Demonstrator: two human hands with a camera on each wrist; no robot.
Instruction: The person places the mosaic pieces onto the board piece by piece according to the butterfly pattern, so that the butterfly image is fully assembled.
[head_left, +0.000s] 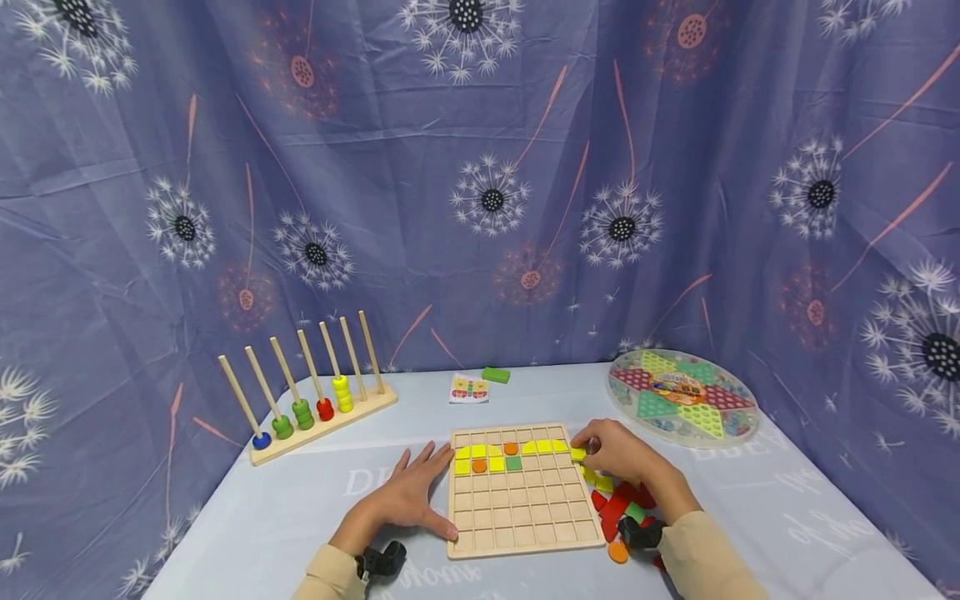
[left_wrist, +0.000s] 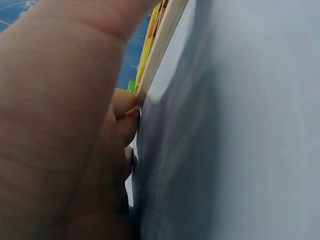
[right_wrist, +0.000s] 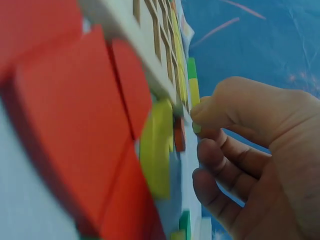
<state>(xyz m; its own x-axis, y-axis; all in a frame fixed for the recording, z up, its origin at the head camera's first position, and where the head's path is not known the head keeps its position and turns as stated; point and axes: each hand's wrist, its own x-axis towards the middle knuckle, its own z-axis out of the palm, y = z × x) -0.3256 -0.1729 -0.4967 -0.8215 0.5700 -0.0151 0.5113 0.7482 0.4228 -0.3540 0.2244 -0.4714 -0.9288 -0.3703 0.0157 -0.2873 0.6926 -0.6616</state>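
Your right hand (head_left: pixel 618 450) pinches yellow tile (head_left: pixel 577 454); your left hand (head_left: pixel 411 493) (fingers spread) touches board (head_left: pixel 531 515). Risk: uneven push may skew board, jostling green square (head_left: pixel 513 463).

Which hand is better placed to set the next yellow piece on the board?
Probably the right hand: it pinches a yellow piece at the right edge of the board, near the loose pieces. The left hand touches the opposite edge, away from them.
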